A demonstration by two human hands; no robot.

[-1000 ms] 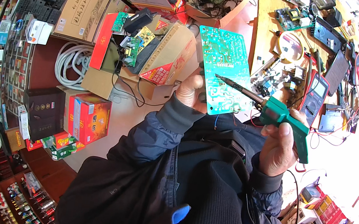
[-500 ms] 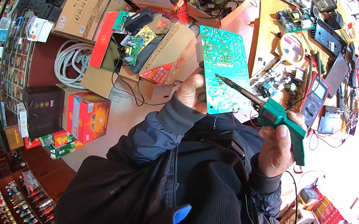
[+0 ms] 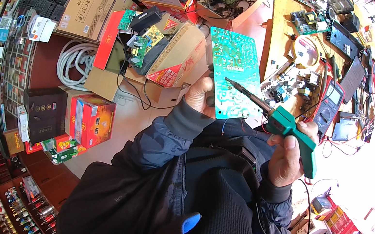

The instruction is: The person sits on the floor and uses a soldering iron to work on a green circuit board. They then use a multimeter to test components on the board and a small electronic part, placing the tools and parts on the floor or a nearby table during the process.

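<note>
My left hand (image 3: 199,95) grips a green circuit board (image 3: 237,83) by its left edge, with the solder side turned up. The thumb shows at the edge; the other fingers are hidden behind the board. My right hand (image 3: 289,157) is closed round the green handle of a gun-shaped soldering iron (image 3: 281,119). Its dark tip points left and lies over the left middle of the board; whether it touches the surface I cannot tell. A black cord runs down from the iron's handle.
A wooden workbench (image 3: 277,48) at the upper right bears a multimeter (image 3: 329,106), a magnifying glass (image 3: 306,51) and loose components. Open cardboard boxes (image 3: 177,56) with boards and cables stand ahead to the left. A white hose coil (image 3: 75,65) and a red box (image 3: 92,121) are further left.
My right hand and the iron's handle have shifted slightly, with the grip end tilting a little lower. The tip stays over nearly the same spot, and the board has barely moved.
</note>
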